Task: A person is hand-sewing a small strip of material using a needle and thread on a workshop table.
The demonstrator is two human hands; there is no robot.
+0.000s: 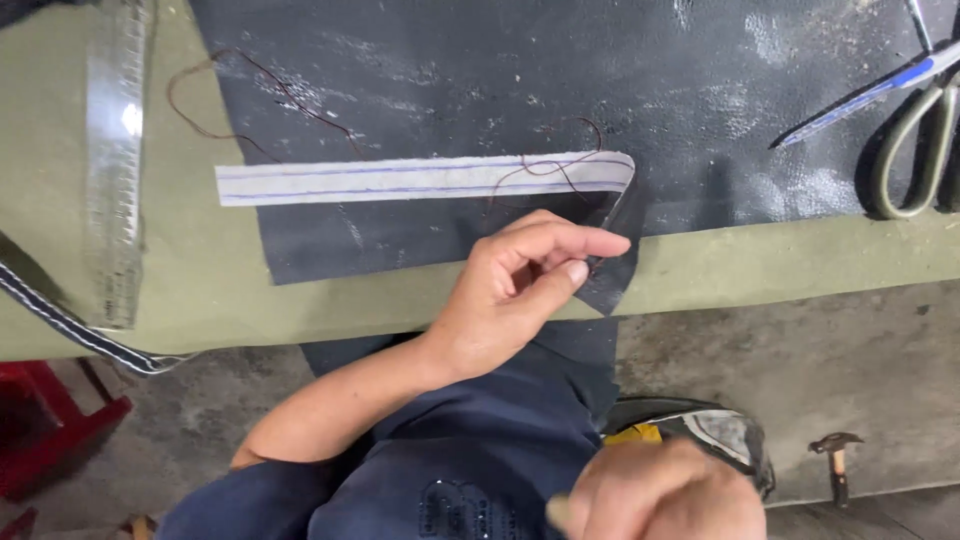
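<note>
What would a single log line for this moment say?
left hand: pinching dark thread at folded strip end | right hand: closed, low near body | white strip on dark leather sheet | scissors far right

Right hand [665, 495] blurred and cut off at bottom edge, scissors [905, 130] cut off at right edge, ruler [115, 150] running past top edge

A clear plastic ruler [113, 160] lies along the left of the olive-green worktop [800, 262]. A dark strap with white stitching [70, 325] hangs off the worktop's left edge. Scissors [905, 120] rest at the far right. Down on the concrete floor [850, 360] lies what looks like a small hammer [836, 458], and a red stool [50, 425] stands at the left.
</note>
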